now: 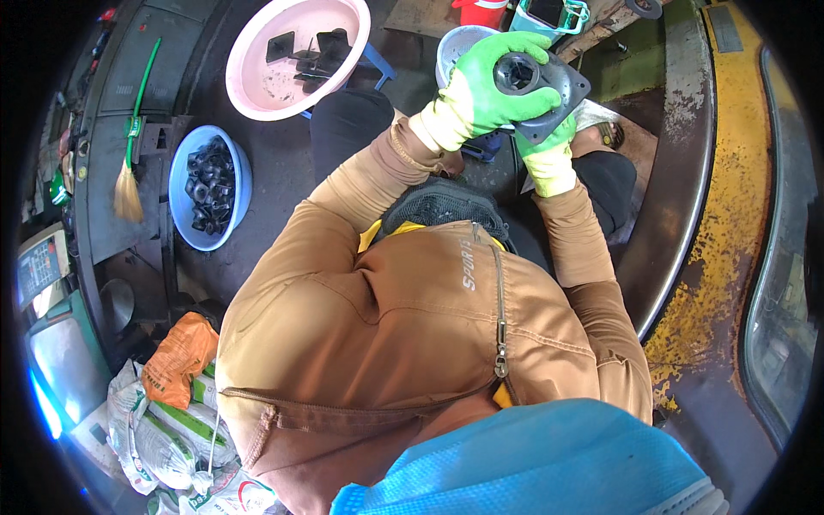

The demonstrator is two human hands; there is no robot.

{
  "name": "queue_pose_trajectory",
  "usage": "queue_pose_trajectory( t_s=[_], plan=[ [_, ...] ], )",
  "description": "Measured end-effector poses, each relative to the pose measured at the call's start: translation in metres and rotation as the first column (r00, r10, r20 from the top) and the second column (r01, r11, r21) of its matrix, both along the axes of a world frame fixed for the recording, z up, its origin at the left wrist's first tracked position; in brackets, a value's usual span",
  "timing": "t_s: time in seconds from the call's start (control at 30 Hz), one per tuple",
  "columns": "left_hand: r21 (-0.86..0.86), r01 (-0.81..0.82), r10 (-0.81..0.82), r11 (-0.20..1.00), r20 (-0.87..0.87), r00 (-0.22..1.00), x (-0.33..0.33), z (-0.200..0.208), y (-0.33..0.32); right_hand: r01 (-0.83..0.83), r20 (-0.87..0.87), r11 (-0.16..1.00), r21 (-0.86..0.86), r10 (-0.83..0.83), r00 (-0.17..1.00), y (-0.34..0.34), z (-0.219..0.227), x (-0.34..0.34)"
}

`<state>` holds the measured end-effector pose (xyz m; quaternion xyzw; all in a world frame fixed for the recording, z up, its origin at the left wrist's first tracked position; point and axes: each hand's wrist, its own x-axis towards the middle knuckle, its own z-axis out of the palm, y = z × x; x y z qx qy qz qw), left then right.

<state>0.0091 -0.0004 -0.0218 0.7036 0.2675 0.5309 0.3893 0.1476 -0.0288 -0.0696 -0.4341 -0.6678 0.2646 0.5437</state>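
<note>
Near the knees (350, 124), the left gloved hand (482, 93) clasps a black flanged part (566, 84), the right gloved hand (549, 156) beneath, its grip hidden, apparently inspection, the next move calling for steady support

Bright green gloves (479, 81) in my view, yellowish cuffs (442, 126), black part (563, 84); brown jacket (421, 300), pink basin (250, 81), blue basin (179, 196), rust-blotched yellow panel (730, 197)!

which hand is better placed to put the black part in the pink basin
Probably the left hand: it curls around the black part and is nearer the pink basin in this view. The right hand sits lower, partly hidden behind the part, and farther from the basin.
</note>
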Motion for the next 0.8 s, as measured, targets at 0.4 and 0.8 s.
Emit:
queue_pose_trajectory(
  t_s=[0.4, 0.8],
  plan=[
    [0.124, 0.209, -0.194, 0.97, -0.122, 0.973, -0.012, 0.02, 0.003, -0.2, 0.236, 0.979, 0.028, 0.188, 0.954, -0.007, 0.043, 0.017],
    [0.025, 0.482, -0.466, 0.876, -0.22, 0.857, -0.028, 0.023, 0.008, -0.48, 0.046, 0.818, -0.317, 0.519, 0.853, -0.019, 0.033, 0.025]
  ],
)
